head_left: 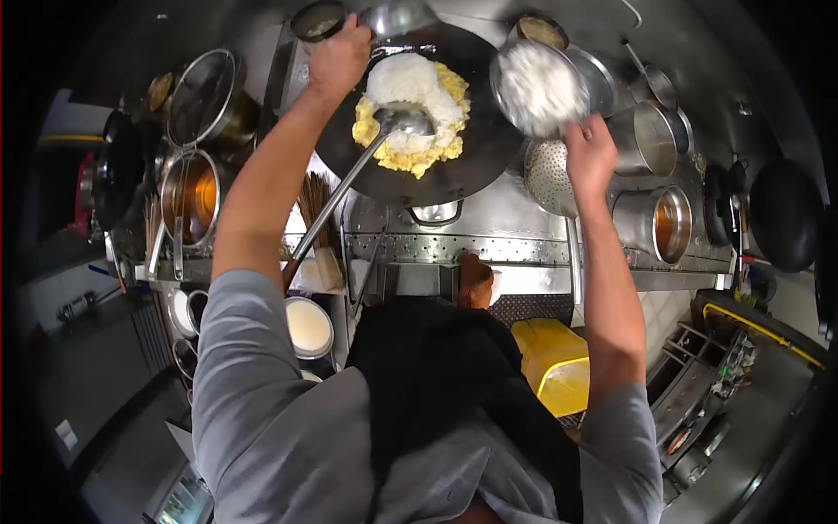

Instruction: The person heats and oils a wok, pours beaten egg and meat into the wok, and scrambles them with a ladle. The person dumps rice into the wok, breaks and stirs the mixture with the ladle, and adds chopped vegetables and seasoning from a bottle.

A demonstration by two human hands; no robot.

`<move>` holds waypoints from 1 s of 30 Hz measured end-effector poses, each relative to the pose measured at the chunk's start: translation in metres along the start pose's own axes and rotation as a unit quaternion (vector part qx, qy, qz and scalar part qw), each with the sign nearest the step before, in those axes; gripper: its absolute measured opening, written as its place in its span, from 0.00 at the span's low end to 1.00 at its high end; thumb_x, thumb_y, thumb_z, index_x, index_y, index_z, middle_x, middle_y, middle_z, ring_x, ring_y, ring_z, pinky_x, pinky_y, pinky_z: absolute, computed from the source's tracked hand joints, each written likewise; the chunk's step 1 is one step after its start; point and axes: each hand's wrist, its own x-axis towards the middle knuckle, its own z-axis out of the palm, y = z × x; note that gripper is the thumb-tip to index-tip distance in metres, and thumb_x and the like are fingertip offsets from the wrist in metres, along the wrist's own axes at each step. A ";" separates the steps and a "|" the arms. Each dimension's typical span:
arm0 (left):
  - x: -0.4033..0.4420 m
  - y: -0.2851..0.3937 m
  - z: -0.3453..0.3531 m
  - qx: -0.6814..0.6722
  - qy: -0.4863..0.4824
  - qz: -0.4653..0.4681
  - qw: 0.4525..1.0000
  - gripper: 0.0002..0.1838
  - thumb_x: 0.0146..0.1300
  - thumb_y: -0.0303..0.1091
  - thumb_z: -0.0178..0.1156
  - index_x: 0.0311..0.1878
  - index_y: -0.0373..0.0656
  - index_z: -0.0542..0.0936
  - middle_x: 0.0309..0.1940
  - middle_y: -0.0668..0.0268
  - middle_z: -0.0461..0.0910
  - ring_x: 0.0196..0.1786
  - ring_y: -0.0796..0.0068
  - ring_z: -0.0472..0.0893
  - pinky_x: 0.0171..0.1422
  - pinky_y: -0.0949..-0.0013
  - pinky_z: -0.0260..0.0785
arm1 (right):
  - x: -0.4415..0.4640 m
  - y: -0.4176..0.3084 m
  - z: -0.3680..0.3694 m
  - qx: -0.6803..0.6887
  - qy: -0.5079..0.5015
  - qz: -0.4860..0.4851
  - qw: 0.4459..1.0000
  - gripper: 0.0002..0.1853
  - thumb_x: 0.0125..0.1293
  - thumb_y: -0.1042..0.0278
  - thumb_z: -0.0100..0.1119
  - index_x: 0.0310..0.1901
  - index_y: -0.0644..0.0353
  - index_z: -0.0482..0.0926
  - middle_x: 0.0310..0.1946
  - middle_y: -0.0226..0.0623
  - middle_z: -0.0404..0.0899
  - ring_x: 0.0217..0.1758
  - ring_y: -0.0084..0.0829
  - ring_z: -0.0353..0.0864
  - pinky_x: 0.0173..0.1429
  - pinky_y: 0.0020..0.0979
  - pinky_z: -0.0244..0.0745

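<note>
Wok point(358, 148) at centre, containing yellow egg point(419, 162) with white rice point(406, 80) heaped on it; a long-handled ladle point(403, 120) rests its bowl on both; the right hand point(591, 157), fingers closed, grips the rim of a metal bowl point(497, 94) of blurred white grains, tilted beside the wok's right edge; the left hand point(340, 57) is curled at the far-left rim, its hold indiscernible.

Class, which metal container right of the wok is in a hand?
The bowl of white food, gripped by the right hand; the others, such as the pot of amber liquid, are in no hand.
</note>
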 end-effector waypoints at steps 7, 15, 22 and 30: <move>-0.023 0.029 -0.116 -0.051 0.122 0.007 0.991 0.06 0.64 0.33 0.62 0.33 0.43 0.77 0.54 0.52 0.84 0.40 0.53 0.86 0.41 0.56 0.79 | 0.008 -0.023 0.179 -0.308 -0.210 -0.246 0.895 0.14 0.68 0.67 0.50 0.50 0.51 0.83 0.73 0.54 0.64 0.52 0.51 0.86 0.53 0.46 0.83; -0.047 0.033 -0.172 -0.108 0.129 -0.115 0.979 0.06 0.61 0.29 0.64 0.37 0.37 0.78 0.45 0.55 0.86 0.33 0.63 0.84 0.38 0.65 0.77 | 0.083 -0.030 0.135 -0.121 0.026 -0.256 0.959 0.06 0.60 0.71 0.61 0.38 0.57 0.82 0.57 0.52 0.80 0.43 0.55 0.85 0.50 0.48 0.82; -0.023 0.151 -0.144 -0.464 0.042 -0.311 0.828 0.11 0.65 0.31 0.59 0.42 0.30 0.81 0.31 0.58 0.85 0.28 0.71 0.86 0.34 0.69 0.77 | 0.011 -0.001 -0.001 0.327 -0.036 0.130 0.935 0.07 0.68 0.69 0.61 0.33 0.59 0.76 0.35 0.43 0.86 0.32 0.33 0.87 0.37 0.36 0.82; -0.159 0.446 -0.086 -0.590 -0.511 -0.229 0.582 0.15 0.74 0.39 0.55 0.50 0.34 0.74 0.31 0.54 0.83 0.21 0.73 0.81 0.23 0.72 0.74 | -0.323 0.121 -0.162 0.651 0.130 0.341 0.665 0.04 0.73 0.73 0.58 0.44 0.57 0.73 0.37 0.38 0.83 0.36 0.34 0.87 0.44 0.38 0.86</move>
